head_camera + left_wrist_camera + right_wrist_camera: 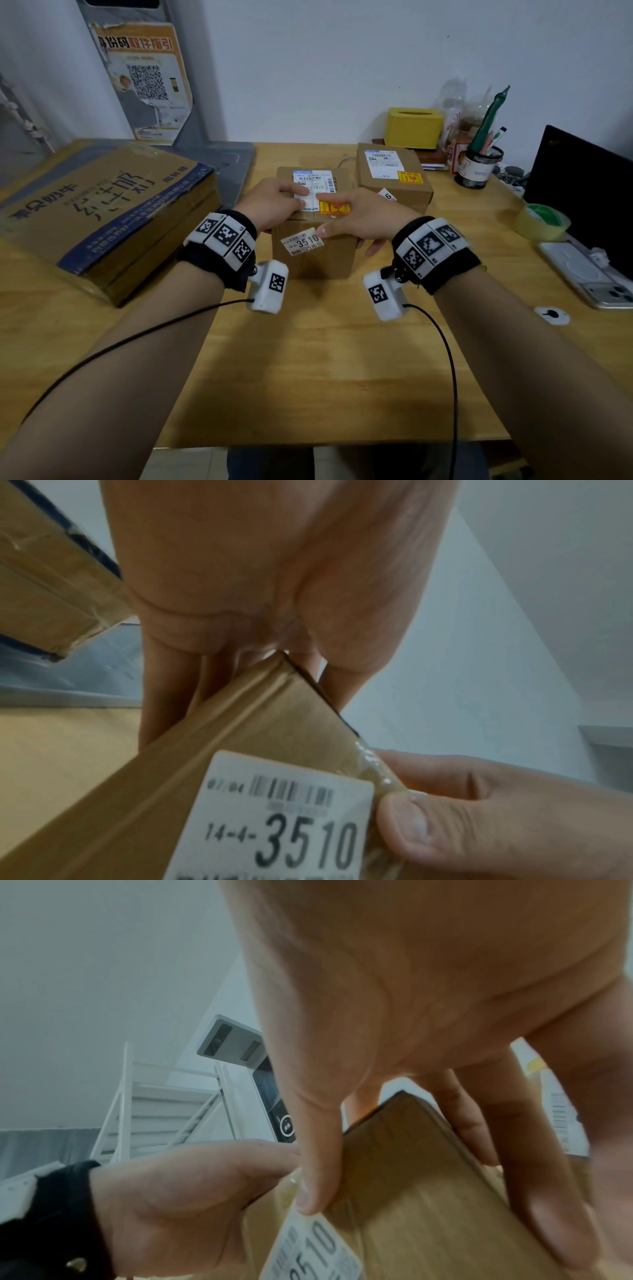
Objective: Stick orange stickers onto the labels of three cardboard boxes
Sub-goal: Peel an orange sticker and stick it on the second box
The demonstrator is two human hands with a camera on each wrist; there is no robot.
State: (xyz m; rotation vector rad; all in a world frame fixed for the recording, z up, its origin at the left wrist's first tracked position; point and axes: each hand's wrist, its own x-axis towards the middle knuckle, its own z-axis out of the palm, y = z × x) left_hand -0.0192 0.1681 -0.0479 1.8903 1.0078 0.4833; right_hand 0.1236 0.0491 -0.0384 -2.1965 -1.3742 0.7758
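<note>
A small cardboard box [315,253] [240,737] [411,1204] stands in the middle of the wooden table [308,359]. On its top are a white shipping label [313,185] and an orange sticker [334,207] at the label's lower right corner. A "3510" tag [303,241] [284,818] is on its front face. My left hand [274,202] [274,574] lies flat on the top, fingers stretched over the label. My right hand [359,219] [411,988] grips the box's right corner: thumb on the front, index finger by the sticker, other fingers down the side. A second box [394,174] behind carries an orange sticker [409,178].
A large flat carton [102,205] fills the table's left side. At the back right stand a yellow tissue box [412,126] and a pen holder [479,166]. A tape roll [543,221], a phone [589,274] and a dark screen [582,192] sit along the right edge.
</note>
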